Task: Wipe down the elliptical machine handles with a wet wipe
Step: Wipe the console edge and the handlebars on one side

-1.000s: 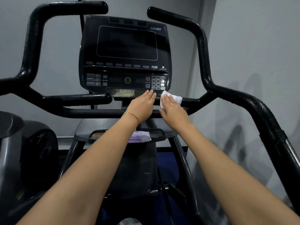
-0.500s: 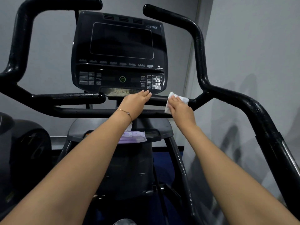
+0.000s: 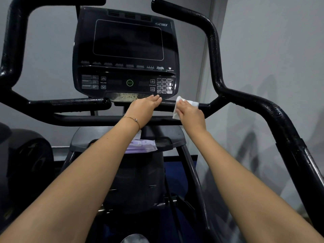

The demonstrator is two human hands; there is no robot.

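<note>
A white wet wipe [image 3: 192, 103] is wrapped over the short black inner handle [image 3: 168, 103] just below the console, and my right hand [image 3: 190, 114] presses it there. My left hand [image 3: 144, 108] rests on the same bar to the left of the wipe, fingers stretched forward and together, wrist with a thin bracelet. The long right handle [image 3: 259, 106] bends up and down around the hands. On the other side, the left inner handle [image 3: 70, 103] and the tall left handle [image 3: 12, 41] shine wet.
The black console [image 3: 126, 55] with screen and keypad stands right above the hands. A purple pack of wipes [image 3: 142, 145] lies on the grey tray [image 3: 171, 137] under my left forearm. A grey wall closes the right side. Another dark machine [image 3: 26, 162] stands at the left.
My right hand has slid the wipe to the right along the inner handle, away from my left hand. My left hand has stayed on the bar.
</note>
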